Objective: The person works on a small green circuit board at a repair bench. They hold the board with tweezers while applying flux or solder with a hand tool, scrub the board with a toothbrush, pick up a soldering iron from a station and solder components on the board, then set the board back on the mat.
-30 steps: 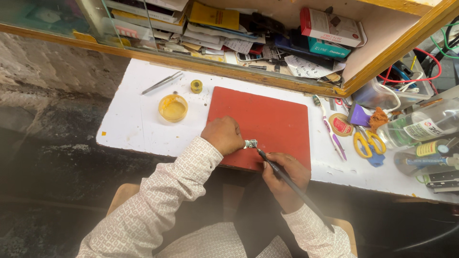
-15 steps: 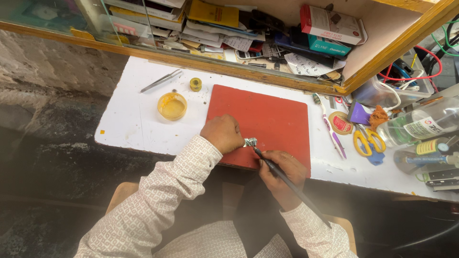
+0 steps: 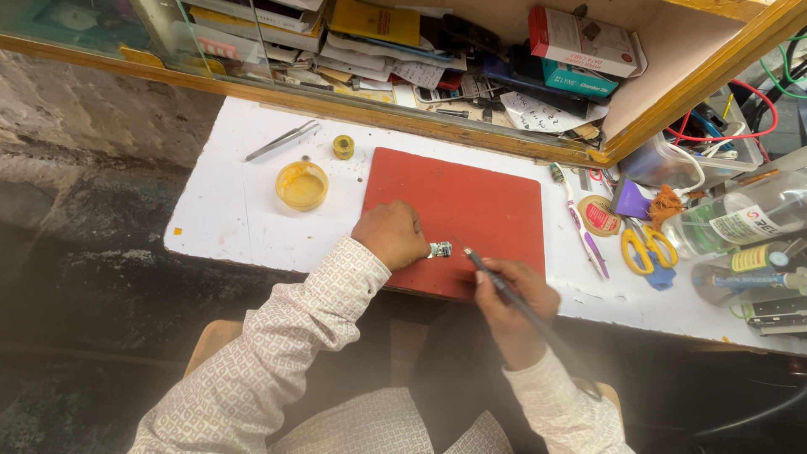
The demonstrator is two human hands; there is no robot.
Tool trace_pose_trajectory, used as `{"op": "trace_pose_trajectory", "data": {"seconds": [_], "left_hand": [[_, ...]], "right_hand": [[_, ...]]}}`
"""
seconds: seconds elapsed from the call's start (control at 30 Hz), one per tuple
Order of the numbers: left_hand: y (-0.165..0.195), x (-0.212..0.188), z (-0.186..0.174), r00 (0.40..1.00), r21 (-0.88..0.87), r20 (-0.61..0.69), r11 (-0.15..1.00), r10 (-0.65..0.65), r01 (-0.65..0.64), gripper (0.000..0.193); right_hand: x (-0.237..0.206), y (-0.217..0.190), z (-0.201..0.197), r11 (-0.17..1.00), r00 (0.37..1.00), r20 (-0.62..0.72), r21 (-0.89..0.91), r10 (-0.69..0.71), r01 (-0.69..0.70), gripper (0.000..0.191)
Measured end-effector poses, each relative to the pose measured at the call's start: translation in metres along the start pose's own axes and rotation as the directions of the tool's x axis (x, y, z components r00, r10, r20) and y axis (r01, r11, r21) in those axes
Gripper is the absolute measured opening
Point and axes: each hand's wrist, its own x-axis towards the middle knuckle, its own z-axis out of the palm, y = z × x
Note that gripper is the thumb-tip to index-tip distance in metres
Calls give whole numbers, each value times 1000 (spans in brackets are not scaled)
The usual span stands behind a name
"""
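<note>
Left hand [image 3: 389, 233] pinches one small part [image 3: 439, 250] | right hand [image 3: 513, 294] grips one dark tool [image 3: 504, 290]

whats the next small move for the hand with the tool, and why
Probably ease the tool tip a little left onto the small metal part. The right hand holds the tool pen-style, with its tip just short of the part, while the left hand pins the part on the red mat.

Left hand [image 3: 391, 233] and right hand [image 3: 513, 294] curled
</note>
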Motion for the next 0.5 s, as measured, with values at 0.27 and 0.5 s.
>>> {"op": "trace_pose_trajectory", "data": {"seconds": [0.27,0.5], "left_hand": [[0,0,1,1000,-1,-20,1000,-3,3,17],[1,0,0,1000,-7,-9,1000,-10,10,16]], "right_hand": [[8,9,-2,996,984,156,34,81,-88,13],[12,-2,4,1000,984,176,23,8,-13,12]]}}
